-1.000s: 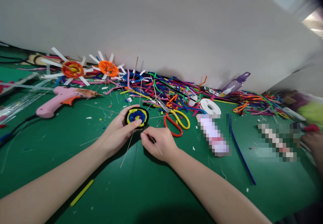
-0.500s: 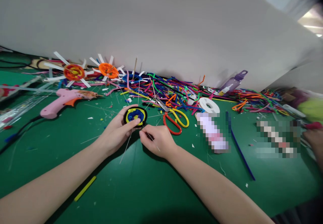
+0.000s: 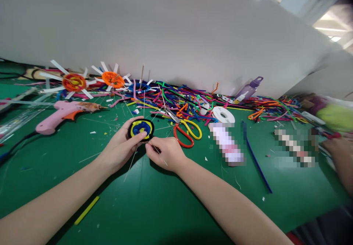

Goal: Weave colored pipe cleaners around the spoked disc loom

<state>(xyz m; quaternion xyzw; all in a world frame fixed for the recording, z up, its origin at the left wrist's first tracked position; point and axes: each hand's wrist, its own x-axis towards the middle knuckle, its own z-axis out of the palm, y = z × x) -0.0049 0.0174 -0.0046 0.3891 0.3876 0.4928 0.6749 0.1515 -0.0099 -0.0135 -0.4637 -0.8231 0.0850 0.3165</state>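
A small round disc (image 3: 141, 129) of coiled pipe cleaners, with blue, yellow and black rings, rests in my left hand (image 3: 121, 144). The left thumb presses on its face from below while the fingers support it from behind. Thin pale spokes stick out around the disc on several sides. At its lower right edge, my right hand (image 3: 167, 153) is closed in a pinch. A thin black pipe cleaner (image 3: 156, 148) end shows between the right fingers, partly hidden. Scissors (image 3: 184, 130) with red and yellow handles lie just beyond the right hand.
A pink glue gun (image 3: 63, 114) lies at left. Behind are two orange woven discs (image 3: 113, 80) with white strips, a heap of pipe cleaners (image 3: 187, 98), a ribbon spool (image 3: 224, 116) and a purple bottle (image 3: 248, 90). Another person's hand (image 3: 338, 149) is at far right.
The camera view has turned slightly right, so everything sits a little further left. Both hands keep nearly the same grip on the disc and its edge.
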